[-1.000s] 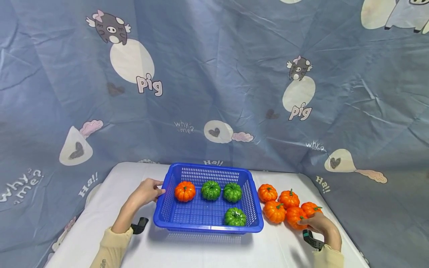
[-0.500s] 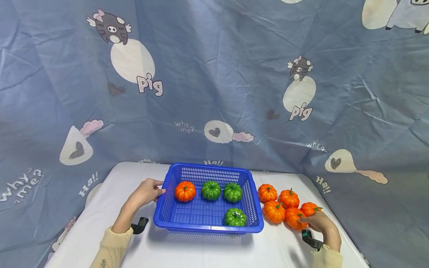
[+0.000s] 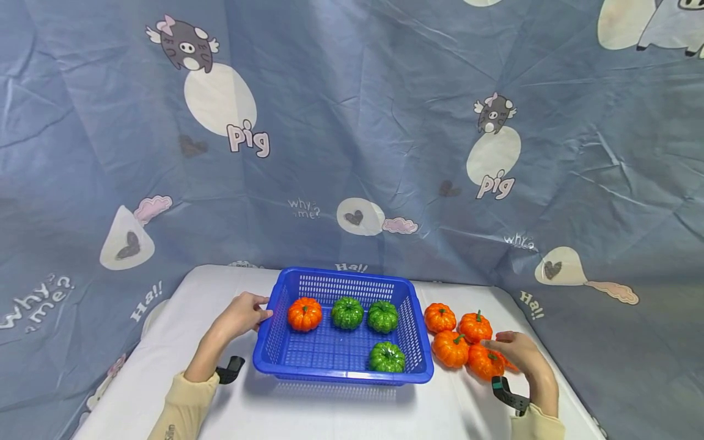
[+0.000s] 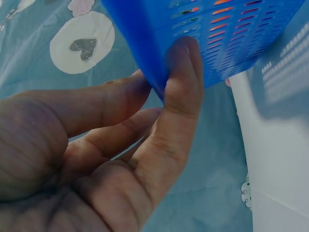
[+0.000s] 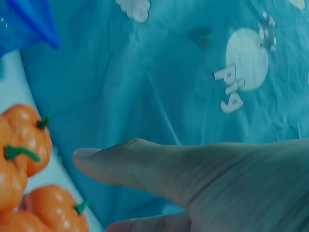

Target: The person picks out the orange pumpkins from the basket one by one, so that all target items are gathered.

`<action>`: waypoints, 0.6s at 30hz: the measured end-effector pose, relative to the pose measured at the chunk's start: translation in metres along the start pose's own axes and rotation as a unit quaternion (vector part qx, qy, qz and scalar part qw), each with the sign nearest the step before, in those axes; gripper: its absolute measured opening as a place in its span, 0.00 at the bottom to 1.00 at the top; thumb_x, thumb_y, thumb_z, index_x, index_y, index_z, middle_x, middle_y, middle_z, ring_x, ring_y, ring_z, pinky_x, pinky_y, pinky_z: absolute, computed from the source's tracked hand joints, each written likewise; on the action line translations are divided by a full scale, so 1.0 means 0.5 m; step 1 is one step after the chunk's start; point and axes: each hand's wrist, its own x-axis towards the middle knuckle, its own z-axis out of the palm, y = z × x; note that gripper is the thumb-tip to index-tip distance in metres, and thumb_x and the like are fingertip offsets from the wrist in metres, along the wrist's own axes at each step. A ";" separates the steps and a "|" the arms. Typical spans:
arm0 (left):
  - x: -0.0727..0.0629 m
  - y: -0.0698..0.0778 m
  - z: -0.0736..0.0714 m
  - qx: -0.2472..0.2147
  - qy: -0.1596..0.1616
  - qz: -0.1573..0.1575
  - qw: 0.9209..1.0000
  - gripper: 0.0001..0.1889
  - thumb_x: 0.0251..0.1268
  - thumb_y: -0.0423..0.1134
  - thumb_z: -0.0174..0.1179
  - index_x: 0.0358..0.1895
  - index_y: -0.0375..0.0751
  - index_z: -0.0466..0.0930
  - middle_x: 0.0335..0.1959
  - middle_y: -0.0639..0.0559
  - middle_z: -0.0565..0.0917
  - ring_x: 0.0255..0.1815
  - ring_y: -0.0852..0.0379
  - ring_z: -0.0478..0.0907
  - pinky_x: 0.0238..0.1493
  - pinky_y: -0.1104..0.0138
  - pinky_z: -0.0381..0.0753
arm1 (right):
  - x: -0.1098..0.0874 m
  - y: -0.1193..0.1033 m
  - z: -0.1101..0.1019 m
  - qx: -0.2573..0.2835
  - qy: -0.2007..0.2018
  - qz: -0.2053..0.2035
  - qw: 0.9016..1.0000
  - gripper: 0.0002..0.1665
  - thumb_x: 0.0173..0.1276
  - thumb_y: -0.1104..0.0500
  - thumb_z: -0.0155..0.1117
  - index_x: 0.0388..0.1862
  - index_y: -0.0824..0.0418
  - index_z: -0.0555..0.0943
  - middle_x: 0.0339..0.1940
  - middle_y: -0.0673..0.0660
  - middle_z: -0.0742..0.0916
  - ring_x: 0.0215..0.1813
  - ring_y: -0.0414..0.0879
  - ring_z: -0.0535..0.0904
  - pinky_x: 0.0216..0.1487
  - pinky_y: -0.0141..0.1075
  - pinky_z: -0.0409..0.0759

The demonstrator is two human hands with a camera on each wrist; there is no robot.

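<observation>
A blue plastic basket point(image 3: 343, 373) stands mid-table, holding one orange mini pumpkin point(image 3: 305, 315) and several green ones, such as a green pumpkin point(image 3: 387, 357) near its front. My left hand point(image 3: 243, 315) pinches the basket's left side; the left wrist view shows thumb and fingers on its blue edge point(image 4: 145, 53). To the right, my right hand point(image 3: 519, 351) reaches over a group of orange pumpkins point(image 3: 451, 349). Bits of orange show at its fingertips and beneath it. The right wrist view shows a straight thumb point(image 5: 130, 162); whether the fingers hold a pumpkin is hidden.
A white cloth covers the table point(image 3: 330, 415). Behind and beside it hangs a blue-grey printed curtain point(image 3: 352, 153). The orange pumpkins point(image 5: 29, 140) cluster close to the basket's right wall, touching or nearly touching one another.
My right hand has shifted slightly up and back over the rightmost orange pumpkin, covering its stem. More orange shows below the hand. The left hand and basket have stayed put.
</observation>
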 end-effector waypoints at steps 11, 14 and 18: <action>-0.004 0.000 -0.003 0.003 -0.002 -0.004 1.000 0.24 0.68 0.31 0.56 0.63 0.19 0.67 0.29 0.43 0.82 0.23 0.57 0.81 0.38 0.56 0.84 | -0.017 -0.086 0.041 0.035 0.019 -0.061 0.997 0.42 0.62 0.49 0.68 0.62 0.80 0.67 0.59 0.77 0.77 0.59 0.67 0.76 0.57 0.54 0.77; -0.002 0.000 -0.003 0.002 -0.001 -0.005 1.000 0.24 0.68 0.31 0.56 0.63 0.19 0.67 0.30 0.43 0.82 0.24 0.57 0.81 0.38 0.56 0.84 | -0.016 -0.109 0.059 0.055 0.013 -0.082 0.995 0.41 0.62 0.50 0.68 0.62 0.79 0.68 0.59 0.76 0.77 0.60 0.67 0.75 0.59 0.54 0.76; 0.000 -0.001 -0.001 -0.003 -0.001 -0.003 1.000 0.24 0.68 0.31 0.56 0.63 0.19 0.67 0.30 0.43 0.82 0.24 0.57 0.81 0.37 0.57 0.85 | -0.019 -0.137 0.080 0.077 0.013 -0.101 0.992 0.39 0.62 0.53 0.68 0.63 0.78 0.68 0.58 0.75 0.78 0.60 0.66 0.76 0.60 0.54 0.75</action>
